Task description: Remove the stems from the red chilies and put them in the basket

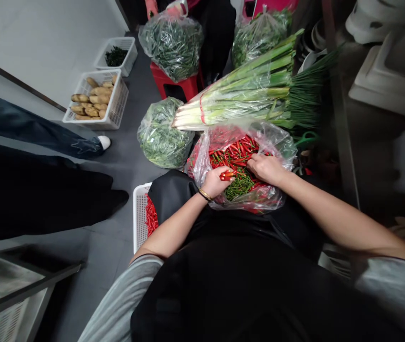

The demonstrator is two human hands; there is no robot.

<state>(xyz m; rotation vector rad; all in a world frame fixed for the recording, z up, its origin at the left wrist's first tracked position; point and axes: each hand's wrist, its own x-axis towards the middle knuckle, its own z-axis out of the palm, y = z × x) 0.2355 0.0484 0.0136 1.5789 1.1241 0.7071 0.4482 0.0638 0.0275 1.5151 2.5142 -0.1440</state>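
A clear plastic bag stands open on my lap, full of red chillies. Loose green stems are heaped at its near side. My left hand, with a dark band and a gold-coloured bracelet at the wrist, is closed around a few red chillies above the bag's left part. My right hand reaches into the bag from the right. Its fingers are bent together among the chillies, and what they pinch is hidden.
Spring onions or leeks in plastic lie just beyond the bag, beside a bag of greens. A red stool bears another bag. At left are a potato basket and a person's leg. A white basket holds red chillies.
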